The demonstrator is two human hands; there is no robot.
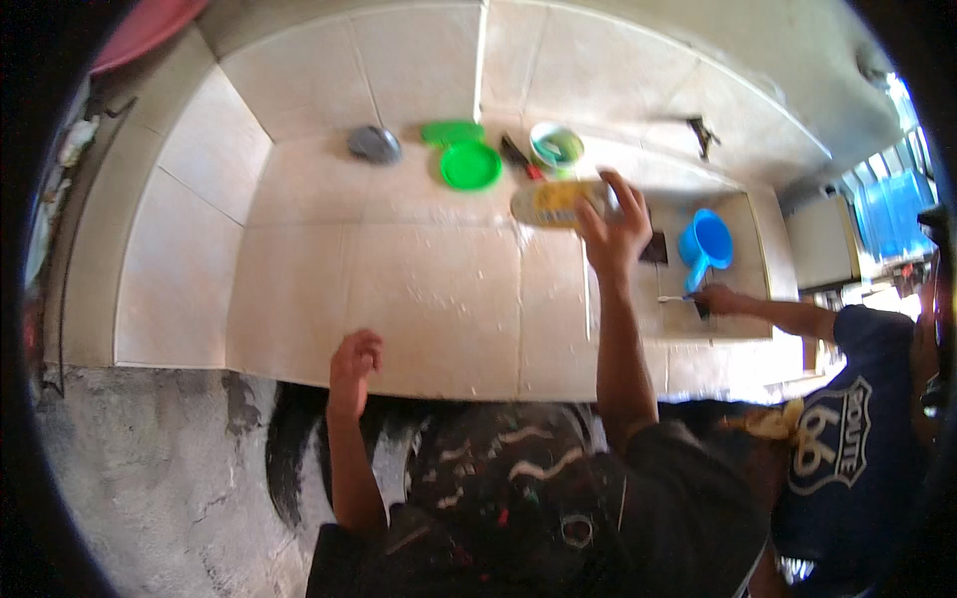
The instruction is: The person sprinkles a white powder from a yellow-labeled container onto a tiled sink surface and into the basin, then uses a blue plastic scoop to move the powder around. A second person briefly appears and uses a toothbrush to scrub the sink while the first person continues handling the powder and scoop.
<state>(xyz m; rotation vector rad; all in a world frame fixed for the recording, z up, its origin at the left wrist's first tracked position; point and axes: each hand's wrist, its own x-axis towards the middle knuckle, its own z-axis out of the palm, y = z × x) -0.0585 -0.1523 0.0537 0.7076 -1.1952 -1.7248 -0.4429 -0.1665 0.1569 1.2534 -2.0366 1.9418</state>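
Note:
My right hand [615,234] is raised over the tiled counter [429,329], gripping the end of a clear bottle with a yellow label [558,202]. The bottle lies almost level in the air, its far end toward the left, and is a little blurred. Down at the counter's front edge on the left, my left hand [353,369] hovers with its fingers loosely bent and nothing visible in it. Behind the bottle stand a green round lid or plate [471,165] and a white tub [555,147] with something green inside.
A grey oval object [375,145], a green flat piece [452,132] and a dark-handled tool [515,152] lie along the back wall. In the sink [750,259] at right sits a blue dipper [706,239], under a tap [704,138]. Another person's hand [720,299] holds a thin white stick-like thing there.

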